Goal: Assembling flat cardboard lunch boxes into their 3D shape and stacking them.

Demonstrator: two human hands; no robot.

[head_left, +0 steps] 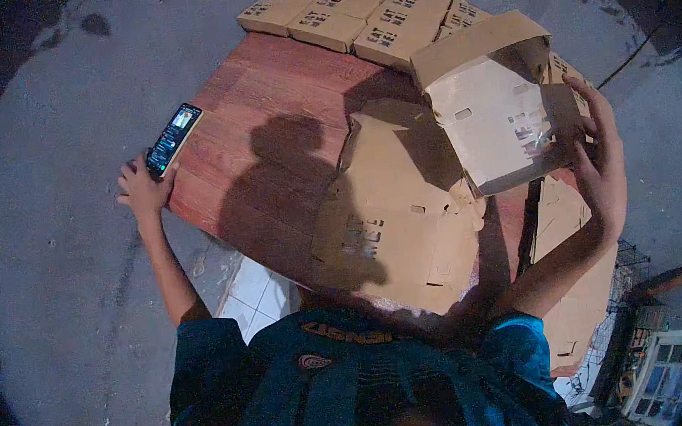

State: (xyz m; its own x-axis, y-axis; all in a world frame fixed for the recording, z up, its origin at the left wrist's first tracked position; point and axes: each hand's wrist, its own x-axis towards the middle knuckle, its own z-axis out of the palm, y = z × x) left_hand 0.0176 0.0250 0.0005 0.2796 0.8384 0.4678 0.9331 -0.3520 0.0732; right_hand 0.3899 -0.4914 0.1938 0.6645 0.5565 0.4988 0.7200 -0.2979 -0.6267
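Holding a half-folded box (496,109) up at the right, the right hand (597,157) wraps its fingers around the box's side. The left hand (141,188) grips a phone (173,137) at the table's (262,96) left edge. Finished boxes (353,8) sit far off; flat cardboard (395,215) waits near.

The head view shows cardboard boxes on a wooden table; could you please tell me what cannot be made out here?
- Phone screen under the left hand: too small to read.
- Right hand palm: hidden behind the half-folded box.
- Table near edge: covered by the flat cardboard and the person's shadow.
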